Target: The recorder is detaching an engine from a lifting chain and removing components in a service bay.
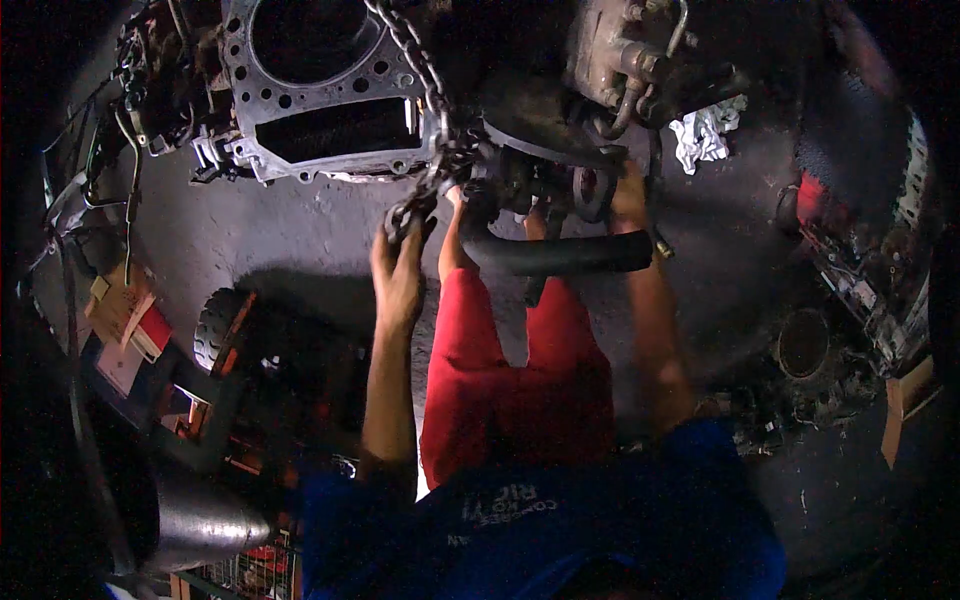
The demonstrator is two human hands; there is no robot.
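My left hand (399,272) is closed round the lower links of a heavy metal chain (412,48), which comes down from the top edge past an engine block. On the other side, my right hand (630,198) grips the right end of a dark engine part (545,150) with a curved metal edge; its fingers are partly in shadow. Between my arms a thick black hose (565,254) sticks out to the right below that part. Where the chain meets the part is dark and tangled, so the joint cannot be made out.
The grey engine block (325,115) with a large round bore stands ahead on the left. A greasy metal housing (620,60) is at the top right, near a crumpled white rag (706,133) on the floor. A knobbly tyre (218,330) and cardboard boxes (130,315) lie left; machine parts (800,370) lie right.
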